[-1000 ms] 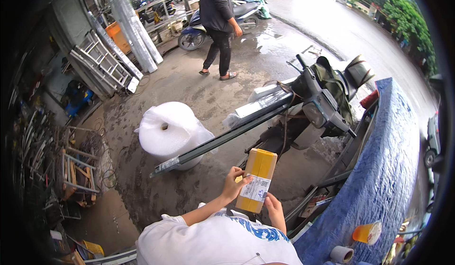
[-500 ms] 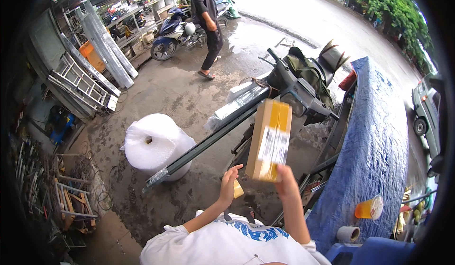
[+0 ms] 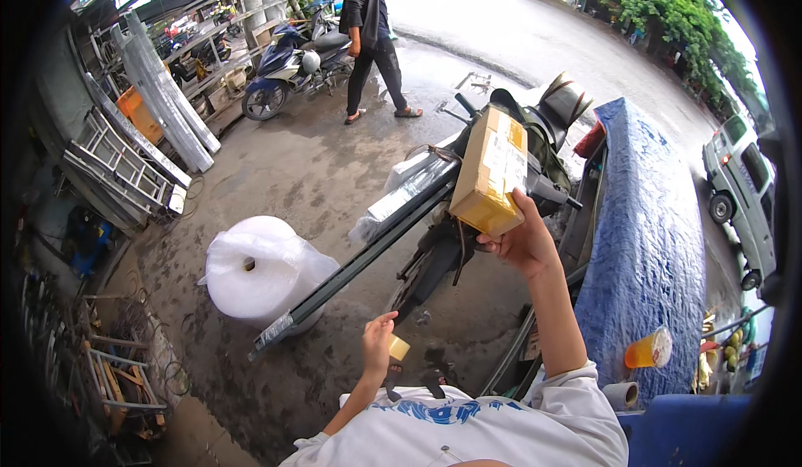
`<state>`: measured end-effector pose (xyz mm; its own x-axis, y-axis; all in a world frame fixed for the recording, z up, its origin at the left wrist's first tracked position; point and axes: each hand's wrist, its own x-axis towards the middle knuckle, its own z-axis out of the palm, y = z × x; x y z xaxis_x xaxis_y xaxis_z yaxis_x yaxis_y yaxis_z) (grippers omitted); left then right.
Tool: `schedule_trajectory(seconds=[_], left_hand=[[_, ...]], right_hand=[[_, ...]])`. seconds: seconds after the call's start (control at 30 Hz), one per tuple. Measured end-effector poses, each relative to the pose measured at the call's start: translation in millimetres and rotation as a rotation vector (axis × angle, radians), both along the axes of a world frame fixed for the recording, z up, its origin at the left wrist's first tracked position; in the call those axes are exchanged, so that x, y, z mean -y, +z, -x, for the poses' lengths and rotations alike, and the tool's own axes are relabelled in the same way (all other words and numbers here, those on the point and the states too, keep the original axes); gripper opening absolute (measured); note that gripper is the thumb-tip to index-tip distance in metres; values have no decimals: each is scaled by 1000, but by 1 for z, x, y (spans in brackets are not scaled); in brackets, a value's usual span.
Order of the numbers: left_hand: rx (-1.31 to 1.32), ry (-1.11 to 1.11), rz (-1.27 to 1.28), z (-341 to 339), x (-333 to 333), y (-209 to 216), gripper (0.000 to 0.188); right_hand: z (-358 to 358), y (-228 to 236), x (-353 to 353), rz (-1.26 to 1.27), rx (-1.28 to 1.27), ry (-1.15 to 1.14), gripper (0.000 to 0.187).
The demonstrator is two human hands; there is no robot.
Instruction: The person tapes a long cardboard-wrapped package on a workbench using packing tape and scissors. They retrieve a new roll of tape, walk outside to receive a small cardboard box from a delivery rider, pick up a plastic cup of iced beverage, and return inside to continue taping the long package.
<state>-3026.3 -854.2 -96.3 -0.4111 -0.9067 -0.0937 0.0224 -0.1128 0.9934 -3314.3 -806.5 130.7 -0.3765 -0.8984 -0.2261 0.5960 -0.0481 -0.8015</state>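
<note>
My right hand (image 3: 526, 240) grips the lower end of a long cardboard box (image 3: 493, 166), holding it raised and tilted in front of the motorbike (image 3: 535, 141). Yellow tape covers the box's near end, and a white label lies along its upper side. Lower down, close to my shirt, my left hand (image 3: 378, 346) is closed around a small yellow thing (image 3: 398, 348) that looks like a roll of tape. My palm and fingers hide most of it. Dark green metal bars (image 3: 359, 262) run from the motorbike toward the left, between my hands and a bubble wrap roll (image 3: 263, 271).
Right of me, a blue tarp (image 3: 643, 258) covers a long stack, with a cup of orange drink (image 3: 649, 350) and a cardboard tube (image 3: 620, 395) nearby. A ladder (image 3: 125, 166) and metal profiles lean at the left. Beyond, a person (image 3: 368, 41) walks by a parked motorbike (image 3: 292, 66).
My right hand has lifted the box up and away, turning its taped end toward me. My left hand has shifted slightly left and down. The walking person's legs have parted in a stride.
</note>
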Motion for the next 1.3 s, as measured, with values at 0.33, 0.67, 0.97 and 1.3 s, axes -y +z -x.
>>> schedule_trajectory(seconds=[0.33, 0.67, 0.97, 1.3], left_hand=[[-381, -488, -682, -94, 162, 164, 56], [-48, -492, 153, -97, 224, 275, 69], [101, 68, 534, -62, 233, 154, 57], [234, 207, 281, 8, 199, 74, 55]], right_hand=[[88, 52, 20, -95, -192, -126, 84], [173, -26, -79, -57, -185, -648, 79], [281, -202, -240, -48, 253, -1240, 69], [371, -295, -323, 88, 316, -1711, 62]])
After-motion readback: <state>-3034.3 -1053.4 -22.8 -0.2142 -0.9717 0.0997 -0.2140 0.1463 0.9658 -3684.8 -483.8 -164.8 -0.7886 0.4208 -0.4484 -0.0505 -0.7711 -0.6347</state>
